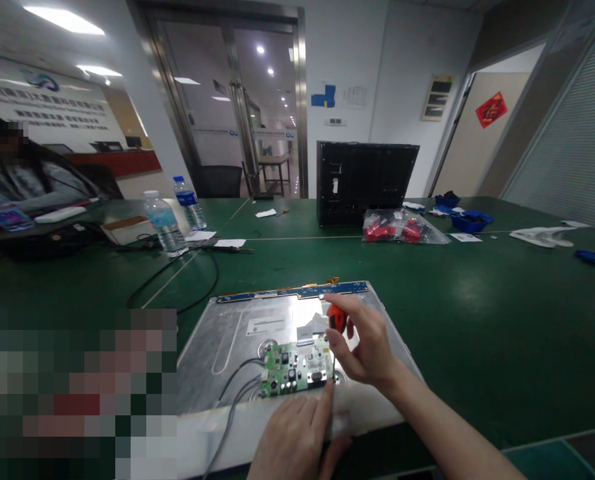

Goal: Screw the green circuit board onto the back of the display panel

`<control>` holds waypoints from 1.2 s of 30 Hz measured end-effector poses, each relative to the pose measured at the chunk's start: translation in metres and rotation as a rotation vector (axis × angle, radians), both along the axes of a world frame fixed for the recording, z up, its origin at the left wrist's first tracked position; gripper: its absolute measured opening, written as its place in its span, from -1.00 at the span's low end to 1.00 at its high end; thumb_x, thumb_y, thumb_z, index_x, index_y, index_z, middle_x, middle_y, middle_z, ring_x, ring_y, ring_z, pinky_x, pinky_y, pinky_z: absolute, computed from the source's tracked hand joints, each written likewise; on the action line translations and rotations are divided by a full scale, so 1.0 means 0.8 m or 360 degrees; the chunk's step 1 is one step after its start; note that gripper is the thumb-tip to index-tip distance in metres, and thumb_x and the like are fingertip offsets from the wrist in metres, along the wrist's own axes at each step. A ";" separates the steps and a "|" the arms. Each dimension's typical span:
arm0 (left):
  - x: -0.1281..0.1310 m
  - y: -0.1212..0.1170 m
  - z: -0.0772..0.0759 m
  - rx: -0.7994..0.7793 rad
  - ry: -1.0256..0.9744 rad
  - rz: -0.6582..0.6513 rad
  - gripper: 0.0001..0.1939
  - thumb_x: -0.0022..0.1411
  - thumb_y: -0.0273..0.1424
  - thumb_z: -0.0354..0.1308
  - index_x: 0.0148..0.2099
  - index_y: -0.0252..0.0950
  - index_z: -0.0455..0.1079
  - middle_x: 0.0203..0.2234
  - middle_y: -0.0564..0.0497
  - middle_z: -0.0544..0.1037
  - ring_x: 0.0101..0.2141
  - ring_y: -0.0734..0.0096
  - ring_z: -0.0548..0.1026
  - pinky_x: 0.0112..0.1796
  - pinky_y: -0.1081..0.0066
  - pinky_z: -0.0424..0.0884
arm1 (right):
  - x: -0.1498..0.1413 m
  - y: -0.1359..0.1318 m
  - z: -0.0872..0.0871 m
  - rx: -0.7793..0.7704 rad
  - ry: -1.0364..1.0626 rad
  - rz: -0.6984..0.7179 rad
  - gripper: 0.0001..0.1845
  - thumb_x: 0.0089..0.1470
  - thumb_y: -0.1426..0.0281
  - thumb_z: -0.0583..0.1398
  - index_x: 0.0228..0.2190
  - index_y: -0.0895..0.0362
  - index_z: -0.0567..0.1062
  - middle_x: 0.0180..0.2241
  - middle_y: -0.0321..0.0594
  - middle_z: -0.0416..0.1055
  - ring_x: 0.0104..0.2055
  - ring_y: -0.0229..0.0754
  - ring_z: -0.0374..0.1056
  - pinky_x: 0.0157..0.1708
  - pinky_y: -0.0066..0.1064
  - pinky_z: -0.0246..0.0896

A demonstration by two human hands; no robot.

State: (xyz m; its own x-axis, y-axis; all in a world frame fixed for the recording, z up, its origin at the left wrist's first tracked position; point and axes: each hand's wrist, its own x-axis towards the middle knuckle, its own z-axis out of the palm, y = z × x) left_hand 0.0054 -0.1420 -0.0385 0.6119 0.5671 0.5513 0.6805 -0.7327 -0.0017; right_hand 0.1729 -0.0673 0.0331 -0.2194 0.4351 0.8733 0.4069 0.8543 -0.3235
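A screwdriver [337, 319] with a red and black handle stands nearly upright in my right hand [370, 337], between thumb and fingers. Its thin shaft reaches down to the right edge of a green circuit board [294, 363]. My left hand [294, 433] lies over the near edge of the panel, index finger stretched to the shaft's lower end and thumb apart. Whether that fingertip touches the shaft I cannot tell. Under the board is a flat silver display panel [232, 327], with a blue circuit strip [287, 293] along its far edge. Grey cables [232, 417] run from the board's left side.
A black monitor-like casing [367, 180] stands at the back of the green table [487, 320]. Before it lies a plastic bag with red parts [402, 228]. Two water bottles [164, 223] and a black cable [214, 283] are at left. A person [27, 167] sits far left.
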 end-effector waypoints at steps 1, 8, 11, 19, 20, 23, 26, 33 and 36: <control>0.000 0.000 0.000 0.0004 0.0005 -0.0001 -0.52 0.51 -0.23 -0.33 0.13 -0.46 0.24 -0.38 -0.12 0.63 -0.43 0.26 0.62 -0.39 0.35 0.52 | 0.001 -0.001 0.000 -0.0022 0.0002 0.0035 -0.60 0.18 0.43 0.06 0.07 0.12 0.30 -0.42 -0.26 0.36 -0.48 -0.24 0.27 -0.56 -0.46 0.20; -0.001 0.001 -0.001 -0.0012 -0.0014 -0.0003 -0.53 0.51 -0.22 -0.29 0.13 -0.45 0.26 -0.39 -0.12 0.63 -0.43 0.27 0.62 -0.40 0.37 0.52 | -0.001 -0.001 0.001 0.0016 0.0034 -0.0041 -0.60 0.15 0.50 0.06 0.04 0.11 0.30 -0.43 -0.30 0.33 -0.53 -0.28 0.23 -0.57 -0.47 0.16; 0.000 0.001 0.000 -0.0013 -0.0036 -0.0005 -0.52 0.50 -0.21 -0.30 0.12 -0.45 0.27 -0.38 -0.12 0.63 -0.42 0.26 0.62 -0.39 0.36 0.53 | -0.004 0.001 0.001 0.0080 0.0045 -0.0091 -0.64 0.15 0.49 0.09 0.00 0.10 0.30 -0.51 -0.40 0.25 -0.58 -0.31 0.15 -0.58 -0.49 0.11; -0.002 0.002 0.002 -0.0014 -0.0029 -0.0013 -0.52 0.51 -0.21 -0.31 0.12 -0.44 0.26 -0.36 -0.13 0.64 -0.41 0.26 0.63 -0.38 0.36 0.53 | -0.002 0.002 -0.002 0.0027 0.0031 -0.0018 -0.67 0.16 0.43 0.14 -0.01 0.09 0.31 -0.54 -0.43 0.24 -0.59 -0.32 0.15 -0.58 -0.49 0.09; -0.001 0.002 0.002 -0.0018 -0.0027 -0.0014 -0.52 0.51 -0.21 -0.32 0.13 -0.44 0.25 -0.36 -0.13 0.64 -0.41 0.26 0.63 -0.38 0.36 0.53 | -0.001 0.002 -0.002 0.0009 0.0027 0.0006 -0.65 0.17 0.42 0.12 0.01 0.11 0.31 -0.52 -0.40 0.27 -0.57 -0.31 0.18 -0.57 -0.48 0.11; -0.001 0.002 0.002 -0.0011 -0.0028 -0.0011 -0.52 0.52 -0.22 -0.33 0.14 -0.45 0.23 -0.35 -0.14 0.64 -0.40 0.26 0.63 -0.39 0.36 0.53 | 0.002 0.000 -0.002 -0.0035 0.0022 0.0059 -0.59 0.18 0.42 0.04 0.07 0.14 0.30 -0.43 -0.29 0.36 -0.50 -0.26 0.26 -0.50 -0.43 0.21; -0.001 0.001 0.000 -0.0022 -0.0020 -0.0007 -0.53 0.51 -0.22 -0.31 0.15 -0.45 0.22 -0.36 -0.13 0.63 -0.40 0.26 0.62 -0.38 0.36 0.52 | 0.002 -0.001 0.000 -0.0061 0.0032 0.0032 -0.57 0.17 0.47 0.01 0.08 0.15 0.30 -0.38 -0.25 0.40 -0.50 -0.27 0.28 -0.48 -0.42 0.24; -0.003 0.002 -0.001 -0.0023 -0.0057 -0.0019 -0.56 0.49 -0.22 -0.23 0.16 -0.42 0.23 -0.35 -0.12 0.63 -0.40 0.26 0.61 -0.36 0.36 0.53 | -0.002 0.002 -0.002 0.0066 0.0038 -0.0117 -0.66 0.15 0.48 0.10 -0.01 0.09 0.33 -0.54 -0.42 0.28 -0.62 -0.33 0.16 -0.59 -0.50 0.14; -0.003 0.002 0.000 -0.0027 -0.0043 -0.0011 -0.54 0.50 -0.21 -0.25 0.16 -0.44 0.24 -0.35 -0.13 0.63 -0.39 0.27 0.61 -0.35 0.37 0.52 | -0.003 0.002 -0.002 0.0084 0.0042 -0.0133 -0.71 0.16 0.48 0.12 -0.06 0.07 0.33 -0.56 -0.45 0.29 -0.64 -0.35 0.14 -0.58 -0.51 0.14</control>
State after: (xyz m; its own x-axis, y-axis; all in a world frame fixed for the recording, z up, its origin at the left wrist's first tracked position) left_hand 0.0033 -0.1407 -0.0389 0.6010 0.5724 0.5578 0.6750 -0.7372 0.0292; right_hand 0.1705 -0.0655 0.0318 -0.1607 0.4043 0.9004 0.4691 0.8339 -0.2908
